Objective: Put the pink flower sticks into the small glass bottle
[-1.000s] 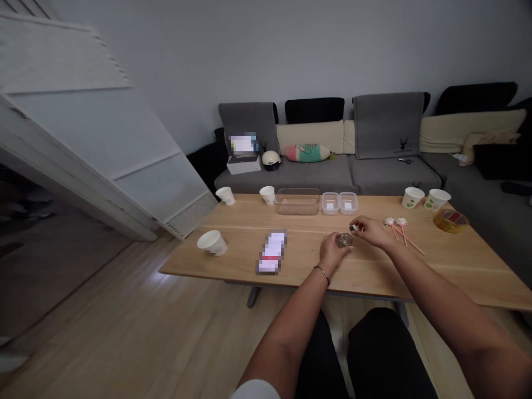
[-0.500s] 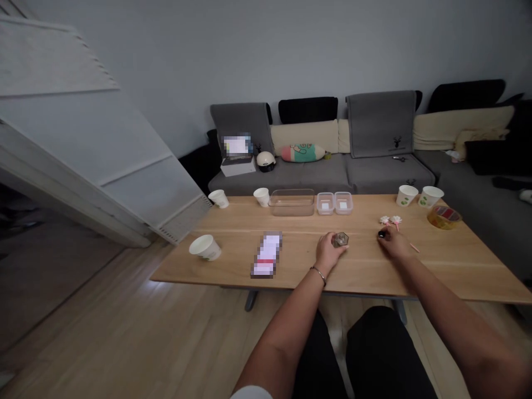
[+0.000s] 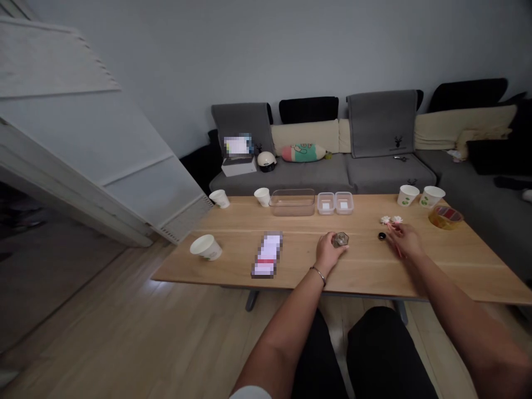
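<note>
My left hand (image 3: 328, 252) is closed around a small clear glass bottle (image 3: 341, 239) that stands on the wooden table (image 3: 299, 255). The bottle's open top faces up. To the right, my right hand (image 3: 404, 239) pinches the pink stems of the white artificial flowers (image 3: 391, 220); the fingers partly hide whether one or both stems are held. Just left of those fingers, a round black cap (image 3: 382, 236) lies on the tabletop, apart from the hand.
A phone (image 3: 267, 255) and a paper cup (image 3: 206, 247) are on the left. Along the far edge stand more paper cups (image 3: 408, 195), a clear rectangular container (image 3: 292, 203) and two small plastic boxes (image 3: 334, 204). A tape roll (image 3: 445, 217) sits at right, with a grey sofa (image 3: 324, 176) behind.
My right hand has let go of the black cap, leaving it on the table, and has shifted right and slightly away onto the flower stems. My left hand stays on the bottle.
</note>
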A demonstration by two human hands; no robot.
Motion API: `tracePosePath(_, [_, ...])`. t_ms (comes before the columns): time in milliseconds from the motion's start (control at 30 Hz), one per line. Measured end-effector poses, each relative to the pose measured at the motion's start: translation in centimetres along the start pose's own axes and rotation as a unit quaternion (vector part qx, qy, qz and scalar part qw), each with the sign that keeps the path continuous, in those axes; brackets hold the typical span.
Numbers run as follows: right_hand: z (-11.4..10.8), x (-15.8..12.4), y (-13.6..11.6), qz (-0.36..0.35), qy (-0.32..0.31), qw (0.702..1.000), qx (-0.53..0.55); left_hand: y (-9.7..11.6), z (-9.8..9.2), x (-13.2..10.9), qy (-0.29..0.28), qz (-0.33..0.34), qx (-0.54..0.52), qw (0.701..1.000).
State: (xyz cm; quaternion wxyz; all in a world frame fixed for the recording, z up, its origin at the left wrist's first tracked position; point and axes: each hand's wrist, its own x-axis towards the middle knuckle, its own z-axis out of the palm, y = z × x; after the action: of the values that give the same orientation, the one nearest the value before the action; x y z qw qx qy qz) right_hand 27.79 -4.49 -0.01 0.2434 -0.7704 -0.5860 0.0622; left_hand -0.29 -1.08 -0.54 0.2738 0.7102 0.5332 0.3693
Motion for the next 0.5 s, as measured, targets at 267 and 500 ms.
tracePosePath(267, [-0.8,3.2,0.9,0.048,-0.031,0.990,-0.130,-0.2,0.0,0.1,-0.004,-0.022,-0.011,1.000])
tracePosePath(500, [-1.1,3.7,-0.2,0.071,-0.042,0.994,-0.076,-0.4,-0.1,0.2,-0.001,-0.019,-0.004,1.000])
